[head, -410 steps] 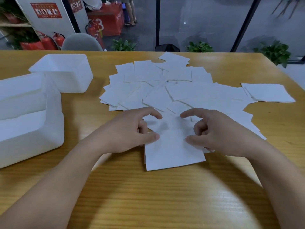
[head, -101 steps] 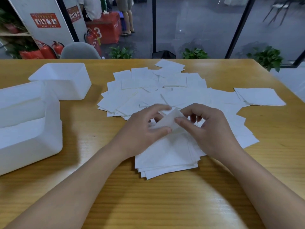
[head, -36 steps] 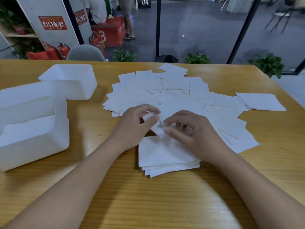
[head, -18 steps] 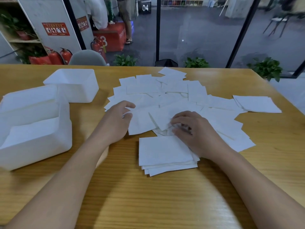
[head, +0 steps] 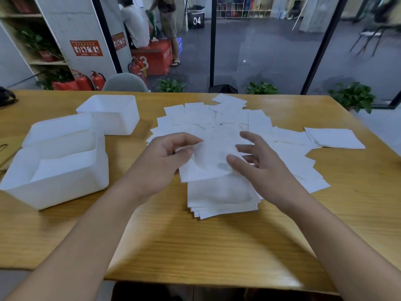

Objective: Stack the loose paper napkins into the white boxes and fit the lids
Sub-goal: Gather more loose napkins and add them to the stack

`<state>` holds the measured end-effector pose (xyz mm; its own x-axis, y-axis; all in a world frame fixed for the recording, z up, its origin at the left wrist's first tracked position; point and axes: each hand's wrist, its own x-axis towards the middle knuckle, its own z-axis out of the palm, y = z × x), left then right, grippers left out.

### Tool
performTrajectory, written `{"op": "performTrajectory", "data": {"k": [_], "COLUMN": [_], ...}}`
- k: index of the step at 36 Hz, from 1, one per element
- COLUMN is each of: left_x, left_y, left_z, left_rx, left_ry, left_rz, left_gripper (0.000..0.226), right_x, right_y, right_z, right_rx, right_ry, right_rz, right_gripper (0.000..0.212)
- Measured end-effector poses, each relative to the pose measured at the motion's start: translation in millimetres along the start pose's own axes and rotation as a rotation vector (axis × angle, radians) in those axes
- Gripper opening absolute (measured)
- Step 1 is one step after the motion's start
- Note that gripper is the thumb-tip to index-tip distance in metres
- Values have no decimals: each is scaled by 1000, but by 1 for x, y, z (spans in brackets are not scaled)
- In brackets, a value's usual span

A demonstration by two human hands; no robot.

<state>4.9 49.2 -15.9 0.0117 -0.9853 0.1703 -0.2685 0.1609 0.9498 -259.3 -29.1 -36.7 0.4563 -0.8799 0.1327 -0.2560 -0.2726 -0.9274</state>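
I hold one paper napkin (head: pixel 208 161) just above the stack (head: pixel 221 196) I am building on the desk (head: pixel 195 246). My left hand (head: pixel 165 161) pinches the napkin's left edge between thumb and fingers. My right hand (head: pixel 258 168) is spread, fingers mostly straight, its thumb tip touching the napkin's right side; it grips nothing. The napkin sits a little askew over the stack, whose lower sheets fan out at the near edge.

Beyond the stack the loose napkins (head: pixel 217 120) lie scattered and overlapping across the middle of the desk, running out to the right, where a small tidy pile (head: pixel 334 137) sits well apart from the rest. To my left stands the near white box (head: pixel 65 183), open, with some napkins already lying flat inside. Behind it, touching or just beside it, is what I take to be a lid (head: pixel 58 129), and farther back a second white box (head: pixel 117 118) stands open; I cannot tell whether anything is in it.

I judge the task to be early: I am gathering sheets, many are loose, and no lid is fitted. The next move calls for lowering this napkin square onto the stack, lining its edges up with my free hand, then reaching for another sheet. The paper is thin and limp, so a light pinch and a flat press should keep it from creasing or sliding off.
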Motion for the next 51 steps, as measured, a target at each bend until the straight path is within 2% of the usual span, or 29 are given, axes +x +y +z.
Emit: {"op": "performTrajectory", "data": {"k": [4,9,11,16,20,23,26,29,32,37,40,44,47,51], "left_x": [-2,-5,-6,-6,-8,-9,-11,-12,-12,-8,-7,-13,-22,-40], "left_y": [-2,-12,-17,-37,-44,-47,-46,-44,-40,-36,-32,-29,-23,-16], "left_z": [-7,1,7,17,23,23,22,28,37,38,35,36,37,38], "left_rx": [-43,68,90,329,445,590,660,734,822,826,725,469,235,1], "left_ry": [-11,-68,-80,-22,9,33,-26,-125,-158,-209,-238,-132,-64,43], "left_rz": [0,-22,-69,-90,-97,-107,-134,-167,-174,-280,-304,-220,-131,-53], "left_gripper": [26,27,22,14,17,28,44,56,68,73,67,45,52,66], "right_x": [-11,-19,-21,-24,-24,-26,-29,-34,-40,-43,-47,-53,-56,-62], "right_y": [6,12,17,29,31,30,30,30,31,33,34,36,32,19], "right_z": [-3,-4,-4,-5,0,0,-3,-2,1,-1,-3,-1,0,8], "right_rx": [39,99,70,-58,-324,-510,-630,-634,-655,-601,-575,-524,-319,73], "right_ry": [30,-26,1,70,142,178,198,141,107,75,51,82,121,69], "right_rz": [-1,-7,6,79,66,53,54,60,32,47,48,25,22,65], "right_gripper": [73,38,32,39,45,53,56,55,56,65,68,80,94,80]}}
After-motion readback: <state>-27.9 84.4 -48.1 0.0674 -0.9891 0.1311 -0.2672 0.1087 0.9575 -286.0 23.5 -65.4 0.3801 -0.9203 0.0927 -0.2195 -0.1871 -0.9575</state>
